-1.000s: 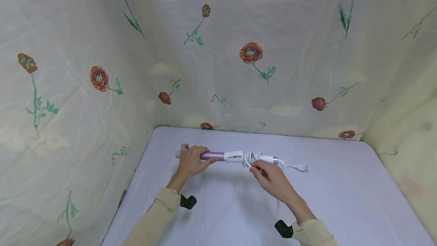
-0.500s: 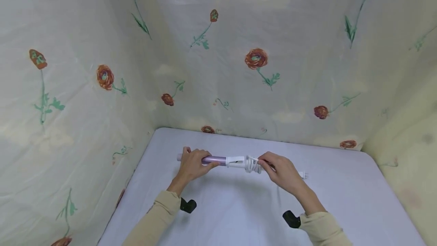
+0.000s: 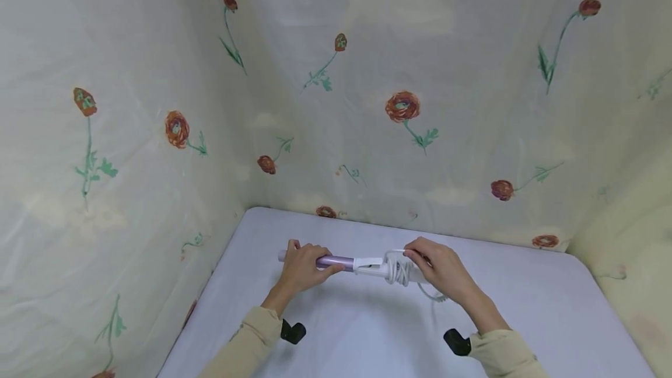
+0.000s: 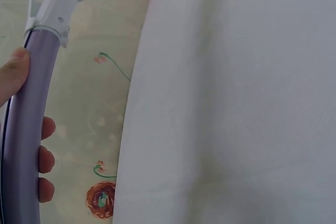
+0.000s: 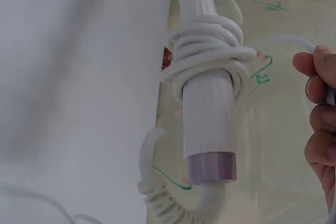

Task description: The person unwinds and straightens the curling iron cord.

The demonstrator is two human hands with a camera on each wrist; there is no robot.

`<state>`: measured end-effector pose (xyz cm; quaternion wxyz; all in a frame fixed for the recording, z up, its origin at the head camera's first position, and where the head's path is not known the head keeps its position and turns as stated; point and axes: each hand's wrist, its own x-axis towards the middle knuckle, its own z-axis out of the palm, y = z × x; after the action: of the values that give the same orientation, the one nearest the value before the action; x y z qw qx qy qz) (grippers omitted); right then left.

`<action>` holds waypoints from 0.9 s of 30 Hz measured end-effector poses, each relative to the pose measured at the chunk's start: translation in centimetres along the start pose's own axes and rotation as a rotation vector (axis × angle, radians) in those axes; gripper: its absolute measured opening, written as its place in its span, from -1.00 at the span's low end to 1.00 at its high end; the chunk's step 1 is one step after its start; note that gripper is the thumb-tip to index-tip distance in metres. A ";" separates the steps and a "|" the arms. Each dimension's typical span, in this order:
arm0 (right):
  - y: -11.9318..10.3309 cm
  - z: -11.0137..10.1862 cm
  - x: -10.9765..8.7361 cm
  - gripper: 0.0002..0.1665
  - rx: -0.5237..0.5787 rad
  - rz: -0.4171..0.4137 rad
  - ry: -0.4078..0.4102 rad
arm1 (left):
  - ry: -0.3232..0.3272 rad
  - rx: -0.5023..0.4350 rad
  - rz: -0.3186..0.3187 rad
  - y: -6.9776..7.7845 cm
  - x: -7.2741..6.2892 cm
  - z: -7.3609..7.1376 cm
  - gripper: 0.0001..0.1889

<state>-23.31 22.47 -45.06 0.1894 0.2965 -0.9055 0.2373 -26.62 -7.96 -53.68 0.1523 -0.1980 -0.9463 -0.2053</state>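
My left hand (image 3: 303,271) grips a curling iron by its lilac barrel (image 3: 338,261), thumb on one side and fingertips on the other in the left wrist view. The iron's white handle (image 5: 209,114) points right and ends in a purple collar (image 5: 212,167). Several turns of white cord (image 5: 210,43) wrap round the handle. With thumb and fingers, my right hand (image 3: 445,271) pinches a length of that cord, which runs from the coil to the fingertips. A ribbed, bent stretch of cord leaves the handle's end. The plug is hidden in the head view.
A table under a white cloth (image 3: 362,331) lies beneath the hands. Flower-printed curtains (image 3: 315,133) hang behind it and on both sides. Each sleeve carries a black wrist piece, the left one (image 3: 293,332) and the right one (image 3: 457,343).
My right hand has moved from the near side of the handle to its far right side, drawing the cord along. My left hand keeps its grip on the barrel. The head view has tilted up slightly.
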 end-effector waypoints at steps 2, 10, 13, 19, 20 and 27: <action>0.2 0.0 0.0 -0.93 -0.002 0.006 -0.008 | -0.001 0.000 -0.001 0.0 -0.2 0.1 -0.50; 1.3 0.1 0.6 -0.94 -0.016 0.028 -0.013 | -0.011 0.012 -0.014 -0.3 -0.2 0.1 -0.48; 1.9 0.2 0.7 -0.94 -0.029 0.001 0.004 | -0.016 -0.002 -0.005 -0.3 -0.2 0.0 -0.47; 2.9 0.6 0.8 -0.94 -0.028 -0.004 0.004 | -0.019 -0.015 0.034 -0.7 -0.5 -0.1 -0.47; 3.0 0.6 0.7 -0.94 -0.020 0.008 -0.006 | -0.020 -0.017 0.040 -0.8 -0.6 -0.1 -0.47; 4.1 1.3 0.3 -0.91 0.051 0.097 -0.046 | -0.024 -0.056 0.053 -1.4 -1.2 -0.2 -0.48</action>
<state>-26.44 24.54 -47.29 0.1490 0.2625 -0.9165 0.2625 -26.14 -9.64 -54.43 0.1408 -0.2296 -0.9363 -0.2254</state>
